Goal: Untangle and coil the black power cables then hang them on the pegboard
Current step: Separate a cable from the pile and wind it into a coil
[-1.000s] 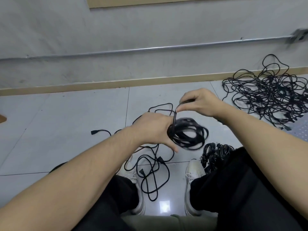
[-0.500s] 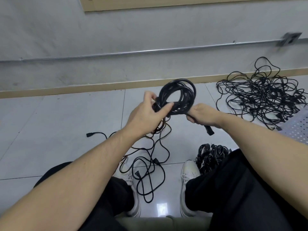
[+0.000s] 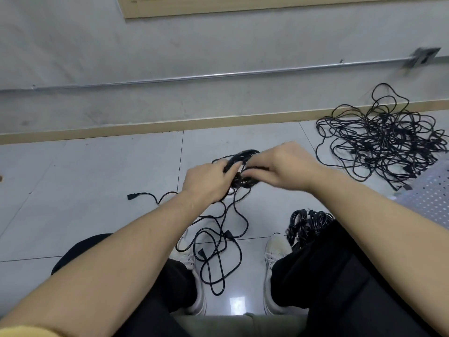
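A coiled black power cable [image 3: 244,166] is held above the floor between both hands. My left hand [image 3: 209,180] grips its left side and my right hand [image 3: 283,167] is closed over its right side; the fingers hide much of the coil. Below the hands a loose black cable [image 3: 218,242] lies in open loops on the tiles between my feet, its plug end [image 3: 132,196] out to the left. A finished coiled bundle [image 3: 307,223] rests by my right knee. A large tangled pile of black cables [image 3: 381,139] lies at the right near the wall. The white pegboard [image 3: 430,200] shows at the right edge.
I sit with knees in black trousers and white shoes [image 3: 277,251] on grey floor tiles [image 3: 85,190]. A wooden skirting [image 3: 145,128] and a grey wall with a metal conduit [image 3: 194,76] run across ahead.
The coil has come down from an upright ring held higher to a flatter bundle lower over the floor. Both hands have closed in on it, the right hand now on top.
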A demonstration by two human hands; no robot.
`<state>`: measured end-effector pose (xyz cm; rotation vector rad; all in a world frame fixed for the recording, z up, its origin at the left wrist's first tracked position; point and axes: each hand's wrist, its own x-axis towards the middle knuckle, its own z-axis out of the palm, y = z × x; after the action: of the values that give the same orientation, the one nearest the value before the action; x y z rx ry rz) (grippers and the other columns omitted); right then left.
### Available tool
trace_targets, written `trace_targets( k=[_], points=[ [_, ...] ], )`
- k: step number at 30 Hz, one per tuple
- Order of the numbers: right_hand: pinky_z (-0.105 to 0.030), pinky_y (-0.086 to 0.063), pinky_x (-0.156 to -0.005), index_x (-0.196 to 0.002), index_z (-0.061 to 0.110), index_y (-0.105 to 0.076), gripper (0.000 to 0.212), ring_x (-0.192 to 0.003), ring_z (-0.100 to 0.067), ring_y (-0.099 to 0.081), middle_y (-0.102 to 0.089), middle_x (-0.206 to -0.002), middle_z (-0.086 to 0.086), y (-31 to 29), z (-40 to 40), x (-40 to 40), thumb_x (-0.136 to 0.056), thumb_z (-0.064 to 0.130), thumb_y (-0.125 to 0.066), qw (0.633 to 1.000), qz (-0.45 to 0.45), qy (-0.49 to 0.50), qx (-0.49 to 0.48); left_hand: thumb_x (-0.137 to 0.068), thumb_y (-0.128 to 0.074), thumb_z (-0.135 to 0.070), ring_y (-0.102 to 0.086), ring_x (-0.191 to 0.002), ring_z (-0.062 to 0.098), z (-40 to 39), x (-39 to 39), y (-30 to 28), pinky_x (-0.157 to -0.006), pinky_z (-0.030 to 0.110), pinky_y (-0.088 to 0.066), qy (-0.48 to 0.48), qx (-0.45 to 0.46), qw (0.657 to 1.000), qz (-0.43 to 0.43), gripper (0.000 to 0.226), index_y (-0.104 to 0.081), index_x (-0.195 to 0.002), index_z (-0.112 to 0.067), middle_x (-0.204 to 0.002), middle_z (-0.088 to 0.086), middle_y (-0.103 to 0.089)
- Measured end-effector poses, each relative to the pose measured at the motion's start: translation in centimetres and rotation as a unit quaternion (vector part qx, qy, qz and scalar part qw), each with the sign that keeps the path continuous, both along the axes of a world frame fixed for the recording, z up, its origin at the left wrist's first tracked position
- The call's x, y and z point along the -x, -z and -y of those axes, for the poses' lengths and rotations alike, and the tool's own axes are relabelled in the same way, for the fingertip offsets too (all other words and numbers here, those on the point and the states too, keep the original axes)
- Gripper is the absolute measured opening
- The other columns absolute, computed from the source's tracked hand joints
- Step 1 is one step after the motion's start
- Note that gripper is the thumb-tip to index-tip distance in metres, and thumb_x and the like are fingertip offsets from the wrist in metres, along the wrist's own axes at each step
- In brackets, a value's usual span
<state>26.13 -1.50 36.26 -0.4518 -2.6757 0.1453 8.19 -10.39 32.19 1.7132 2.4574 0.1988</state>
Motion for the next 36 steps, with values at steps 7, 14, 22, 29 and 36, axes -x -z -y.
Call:
trace_targets(
  k=[7, 14, 22, 29, 36],
  points=[
    [-0.019, -0.045, -0.062, -0.07, 0.013, -0.075, 0.025, -0.061, -0.002, -0.057, -0.07, -0.067, 0.007, -1.0, -2.1, -1.0, -0.063, 0.027, -0.095, 0.908, -0.134, 0.103, 0.383, -0.092, -0.008, -0.047, -0.06, -0.089, 0.035, 0.6, -1.8, -1.4, -0.077, 0.041, -0.046, 0.178, -0.032, 0.98, 0.081, 0.059, -0.062, -0.095, -0.022, -0.086, 0.005, -0.065],
    [-0.021, -0.051, -0.07, -0.081, 0.012, -0.075, 0.016, -0.067, -0.006, -0.062, -0.072, -0.076, 0.002, 0.6, -2.6, -0.8, -0.081, 0.026, -0.083, 0.83, -0.048, 0.121, 0.543, -0.101, -0.024, -0.063, -0.051, -0.061, 0.012, 0.7, -3.1, -1.5, -0.063, 0.034, -0.035, 0.161, -0.1, 0.975, 0.114, 0.061, -0.046, -0.06, -0.023, -0.053, -0.007, -0.05],
    [-0.047, -0.051, -0.103, -0.132, 0.029, -0.055, 0.075, -0.11, -0.025, -0.072, -0.076, -0.116, -0.008, 0.6, -3.0, -3.0, -0.076, 0.078, -0.055, 0.662, -0.082, 0.156, 0.729, -0.11, -0.018, -0.044, -0.059, -0.088, 0.033, -0.3, -2.3, -1.8, -0.08, 0.039, -0.044, -0.034, -0.11, 0.972, 0.203, 0.059, -0.055, -0.078, -0.011, -0.076, 0.001, -0.059],
    [-0.049, -0.059, -0.092, -0.134, 0.009, -0.051, 0.055, -0.098, -0.033, -0.074, -0.074, -0.096, -0.008, 0.3, -0.2, 0.7, -0.086, 0.006, -0.078, 0.632, -0.365, 0.184, 0.658, -0.11, -0.016, -0.039, -0.061, -0.093, 0.03, -0.8, -3.6, -2.9, -0.088, 0.042, -0.047, -0.059, -0.106, 0.946, 0.3, 0.056, -0.056, -0.083, -0.011, -0.085, 0.008, -0.064],
    [-0.045, -0.062, -0.082, -0.128, 0.007, -0.062, 0.042, -0.081, -0.028, -0.074, -0.075, -0.091, -0.005, -0.4, -0.1, 2.1, -0.088, 0.001, -0.075, 0.718, -0.356, 0.127, 0.585, -0.098, -0.036, -0.035, -0.068, -0.089, 0.023, -0.5, -2.6, -2.4, -0.092, 0.047, -0.055, -0.178, -0.112, 0.793, 0.572, 0.059, -0.019, -0.154, -0.046, -0.108, 0.002, -0.072]
  ],
)
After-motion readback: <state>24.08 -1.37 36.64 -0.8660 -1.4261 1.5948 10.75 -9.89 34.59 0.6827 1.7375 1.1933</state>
